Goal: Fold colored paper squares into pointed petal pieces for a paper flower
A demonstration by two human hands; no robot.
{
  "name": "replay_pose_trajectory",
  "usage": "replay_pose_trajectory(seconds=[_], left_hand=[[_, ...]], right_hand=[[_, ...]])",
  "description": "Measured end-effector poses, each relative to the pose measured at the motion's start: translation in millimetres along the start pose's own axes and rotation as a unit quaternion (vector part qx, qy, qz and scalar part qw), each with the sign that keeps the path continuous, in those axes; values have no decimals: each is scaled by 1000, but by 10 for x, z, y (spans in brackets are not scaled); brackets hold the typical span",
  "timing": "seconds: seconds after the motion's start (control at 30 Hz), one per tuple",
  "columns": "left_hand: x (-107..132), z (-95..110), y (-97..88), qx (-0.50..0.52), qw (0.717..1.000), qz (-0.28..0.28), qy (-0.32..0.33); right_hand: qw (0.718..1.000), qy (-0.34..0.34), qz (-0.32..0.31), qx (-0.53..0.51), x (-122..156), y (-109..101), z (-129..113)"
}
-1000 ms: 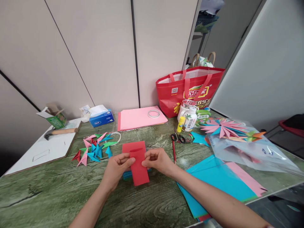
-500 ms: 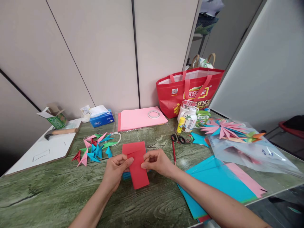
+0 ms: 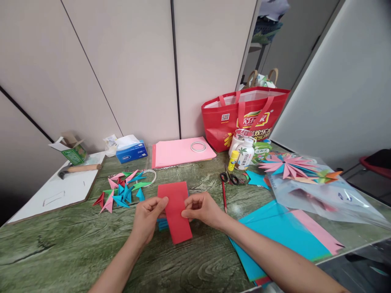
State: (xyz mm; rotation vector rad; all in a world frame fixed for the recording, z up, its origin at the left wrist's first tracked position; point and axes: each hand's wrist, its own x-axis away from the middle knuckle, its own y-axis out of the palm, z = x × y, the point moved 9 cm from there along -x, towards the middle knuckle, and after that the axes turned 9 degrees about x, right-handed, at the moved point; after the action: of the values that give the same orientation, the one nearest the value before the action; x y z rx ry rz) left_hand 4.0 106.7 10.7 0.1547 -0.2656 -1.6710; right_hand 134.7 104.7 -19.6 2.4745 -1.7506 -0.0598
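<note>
A red paper strip point(image 3: 179, 221) hangs between my hands above the table, tilted slightly. My left hand point(image 3: 148, 215) pinches its upper left edge, thumb on top. On the right edge, the thumb and forefinger of my right hand point(image 3: 200, 208) are closed on the same paper. Behind it lies a pile of cut paper point(image 3: 163, 224), red on top with blue edges showing below; the held strip hides part of it. To the left is a heap of folded paper pieces point(image 3: 122, 195) in blue, pink, green and red.
Scissors point(image 3: 229, 178), a red pencil point(image 3: 224, 197) and a glue stick point(image 3: 233, 160) are right of my hands. Blue sheets point(image 3: 275, 232) lie under my right forearm. Pink paper point(image 3: 180, 152), a tissue box point(image 3: 131, 152) and a red bag point(image 3: 244, 118) stand behind; a hammer point(image 3: 79, 169) rests left.
My left thumb and fingers have shifted slightly up and left along the red paper's edge. My right hand stays in place. The view has moved a little.
</note>
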Motion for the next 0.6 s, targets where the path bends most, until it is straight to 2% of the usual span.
replay_pose_trajectory(seconds=[0.1,0.17,0.3,0.4,0.6], left_hand=[[3,17,-22,-9,1000,18,14],[-6,-16,-12,-17,1000,16,0],[3,-175,91,-69,994,-41,-71],[45,-255,170,-103,986,-80,-102],[60,-303,205,-65,989,-83,-103]], right_hand=[[1000,4,-1,-2,2,9,-1],[1000,9,6,-7,-3,-3,-3],[999,7,40,-28,-23,-88,-14],[997,1,56,-46,-33,-141,-12],[996,7,71,-57,-31,-174,8]])
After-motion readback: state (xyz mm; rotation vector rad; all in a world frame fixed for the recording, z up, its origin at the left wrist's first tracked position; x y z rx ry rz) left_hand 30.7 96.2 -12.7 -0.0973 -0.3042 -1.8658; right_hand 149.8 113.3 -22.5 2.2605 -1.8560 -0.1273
